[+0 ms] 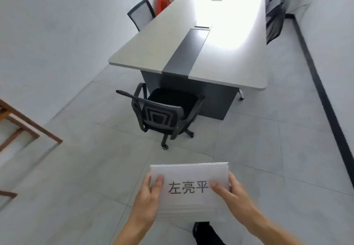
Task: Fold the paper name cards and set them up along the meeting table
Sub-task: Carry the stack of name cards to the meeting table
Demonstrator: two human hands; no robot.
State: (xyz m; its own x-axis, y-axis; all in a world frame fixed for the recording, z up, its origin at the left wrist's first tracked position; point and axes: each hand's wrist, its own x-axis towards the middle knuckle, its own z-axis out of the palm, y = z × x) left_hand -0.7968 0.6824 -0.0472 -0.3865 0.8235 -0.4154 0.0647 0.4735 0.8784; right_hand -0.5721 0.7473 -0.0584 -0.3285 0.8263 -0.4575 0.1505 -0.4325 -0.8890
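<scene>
The left grip (pixel 148 195) and right grip (pixel 236 196) pinch the side edges of the stack of name cards (pixel 191 174), thumbs on top, well short of the bench (pixel 153 49). The sheets look light, floppy and apt to slide apart, so holding both edges seems wise.

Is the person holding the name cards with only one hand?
No, the left hand and right hand grip the card stack at opposite sides.

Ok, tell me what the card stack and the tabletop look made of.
The card stack: thin white matte paper, by its layered sheet edges and printed characters. The tabletop: probably laminate board, smooth light-grey with a darker centre strip; bright glare suggests semi-gloss.
</scene>
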